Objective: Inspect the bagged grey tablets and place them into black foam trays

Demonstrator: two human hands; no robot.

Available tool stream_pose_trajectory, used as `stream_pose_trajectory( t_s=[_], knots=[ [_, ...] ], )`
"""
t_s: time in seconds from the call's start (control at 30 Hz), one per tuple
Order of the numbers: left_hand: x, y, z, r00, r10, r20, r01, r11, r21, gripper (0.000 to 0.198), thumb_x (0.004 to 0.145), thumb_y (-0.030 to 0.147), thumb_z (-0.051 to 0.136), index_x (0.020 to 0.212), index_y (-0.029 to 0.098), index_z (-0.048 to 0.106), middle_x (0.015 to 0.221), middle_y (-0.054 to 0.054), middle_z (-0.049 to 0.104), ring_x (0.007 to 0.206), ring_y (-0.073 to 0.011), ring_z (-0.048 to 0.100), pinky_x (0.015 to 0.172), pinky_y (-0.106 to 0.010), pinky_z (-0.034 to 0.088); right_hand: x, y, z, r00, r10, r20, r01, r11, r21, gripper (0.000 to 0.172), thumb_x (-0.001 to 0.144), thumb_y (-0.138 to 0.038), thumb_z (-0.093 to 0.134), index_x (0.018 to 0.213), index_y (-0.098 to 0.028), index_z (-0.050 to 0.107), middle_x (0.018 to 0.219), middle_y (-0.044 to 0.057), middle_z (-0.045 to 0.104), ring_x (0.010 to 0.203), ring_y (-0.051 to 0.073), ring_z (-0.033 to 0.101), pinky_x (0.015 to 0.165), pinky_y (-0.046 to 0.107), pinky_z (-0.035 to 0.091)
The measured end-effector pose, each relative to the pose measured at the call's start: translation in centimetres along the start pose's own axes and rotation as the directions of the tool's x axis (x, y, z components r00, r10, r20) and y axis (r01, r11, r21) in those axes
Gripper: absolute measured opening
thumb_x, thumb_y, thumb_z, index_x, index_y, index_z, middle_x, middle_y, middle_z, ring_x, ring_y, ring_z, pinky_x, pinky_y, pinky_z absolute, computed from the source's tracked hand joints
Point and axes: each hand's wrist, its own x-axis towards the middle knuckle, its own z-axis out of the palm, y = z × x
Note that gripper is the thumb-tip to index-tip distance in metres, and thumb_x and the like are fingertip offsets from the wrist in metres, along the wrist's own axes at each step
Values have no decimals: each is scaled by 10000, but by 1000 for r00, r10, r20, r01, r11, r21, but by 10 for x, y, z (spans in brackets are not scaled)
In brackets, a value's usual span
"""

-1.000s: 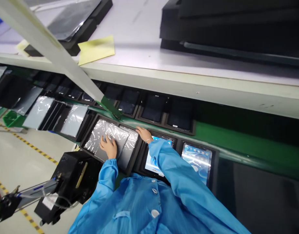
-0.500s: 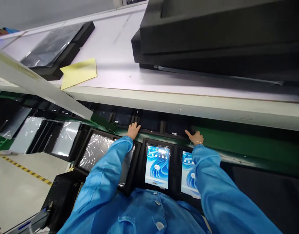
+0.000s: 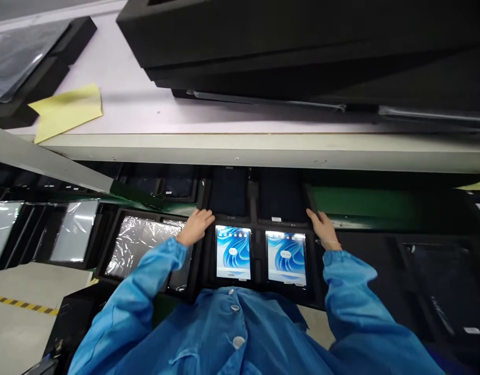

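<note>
A black foam tray [image 3: 254, 202] carries two dark-screened tablets side by side, a left one [image 3: 229, 192] and a right one [image 3: 281, 195]. My left hand [image 3: 196, 227] is closed on its near left corner, and my right hand [image 3: 323, 228] has the near right corner, thumb on the rim. Closer to my body, a second black tray [image 3: 258, 260] holds two lit tablets, one on the left [image 3: 232, 255] and one on the right [image 3: 285, 258], both with blue wallpaper. The first tray's near edge meets or overlaps the second's far edge.
Left of the trays lies another tray with film-wrapped items [image 3: 136, 245]. A white shelf [image 3: 146, 117] crosses above, bearing stacked black foam [image 3: 302, 57] and a yellow paper [image 3: 70, 110]. Behind runs a green conveyor surface [image 3: 360, 200]. A slanted white post [image 3: 56, 161] stands left.
Both hands have come closer to my body, drawing the tray of dark tablets with them from under the shelf. The camera view has swung to the right.
</note>
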Motion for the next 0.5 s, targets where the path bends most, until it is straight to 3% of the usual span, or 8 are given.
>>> stream_pose_trajectory(
  t_s=[0.1, 0.2, 0.37, 0.43, 0.5],
  knots=[
    [-47, 62, 26, 998, 37, 53, -35, 999, -41, 493, 770, -96, 522, 1161, 169, 662, 1175, -123, 684, 1135, -281, 621, 979, -420, 458, -68, 40, -39, 1000, 8, -2, -8, 997, -71, 273, 1010, -420, 687, 1086, -158, 692, 1105, 54, 704, 1005, 217, 690, 921, 439, 591],
    [-86, 106, 57, 993, 26, 112, -17, 996, -83, 426, 791, -74, 513, 1092, 177, 680, 1108, -104, 708, 1059, -264, 642, 929, -395, 478, -136, 74, -56, 1000, 5, -9, -6, 993, -119, 273, 1011, -434, 681, 981, -163, 678, 984, 27, 687, 888, 179, 670, 849, 387, 586],
    [-129, 139, 89, 981, -77, 179, 100, 988, -121, 363, 807, -54, 534, 1054, 155, 700, 1130, -122, 731, 1047, -278, 669, 914, -401, 511, -206, 107, -38, 997, 12, -81, -26, 985, -171, 381, 1006, -550, 634, 919, -179, 637, 859, -6, 622, 759, 151, 605, 770, 348, 549],
    [-130, 148, 94, 975, -103, 198, 133, 981, -144, 290, 849, -22, 563, 1011, 164, 716, 1104, -102, 744, 1004, -254, 692, 897, -374, 527, -215, 108, -28, 991, 3, -131, -27, 983, -183, 485, 977, -663, 579, 892, -188, 624, 839, 11, 579, 792, 186, 592, 798, 395, 541],
    [-116, 152, 92, 971, -112, 211, 151, 972, -180, 139, 901, 88, 648, 929, 196, 731, 1026, -51, 750, 911, -204, 707, 845, -313, 540, -219, 103, -24, 984, -14, -180, -20, 982, -188, 618, 922, -779, 493, 914, -181, 644, 842, 59, 539, 875, 274, 587, 835, 487, 533]
  ],
)
